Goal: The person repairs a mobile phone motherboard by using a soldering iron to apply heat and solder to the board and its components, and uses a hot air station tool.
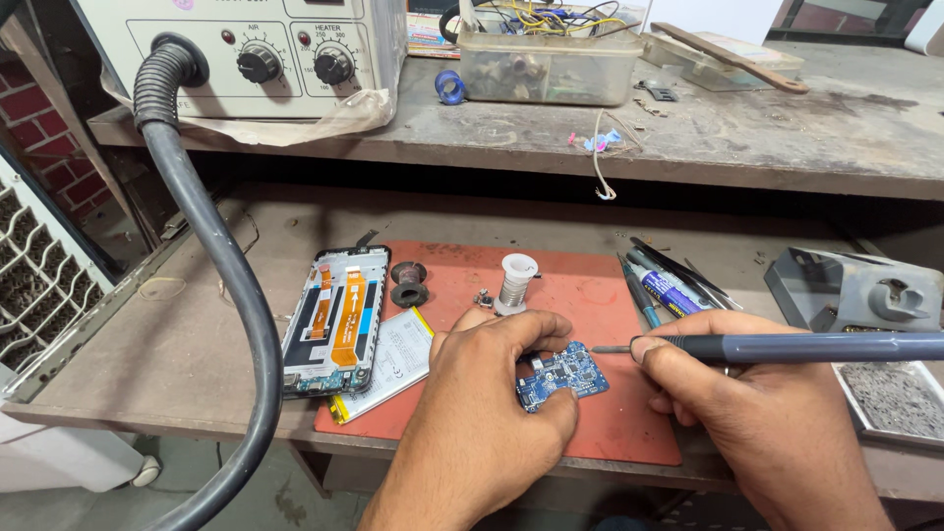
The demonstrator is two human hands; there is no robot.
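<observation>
Right now, looking down from the head view, I see my left hand [492, 393] pinching a small blue circuit board [561, 375] flat on the red mat [590, 295], near the front edge of the bench. My thumb and fingers are closed on the board's near and far sides. My right hand [757, 403] is wrapped tight around a grey soldering iron [787, 346]. The iron lies almost level, with its long side running right to left. Its thin tip [602, 349] points left, just beside the right edge of the board, and I cannot tell if it touches yet. The board sits a little turned, with its long side going left to right and its right end a bit farther away. I think a few things could go wrong. The tip is close to my left fingers, so a small slip could burn them. If my left hand lets go, the board could slide and the tip could land on the wrong spot. Holding the tip too long in one place could hurt the tiny parts. To the left on the mat lie an open phone frame [334, 320] and a flat battery [388, 364], and a hot tip should stay well away from that battery. A solder spool [515, 280] stands farther back on the mat, and the thick black hose [211, 256] hangs on the left.
</observation>
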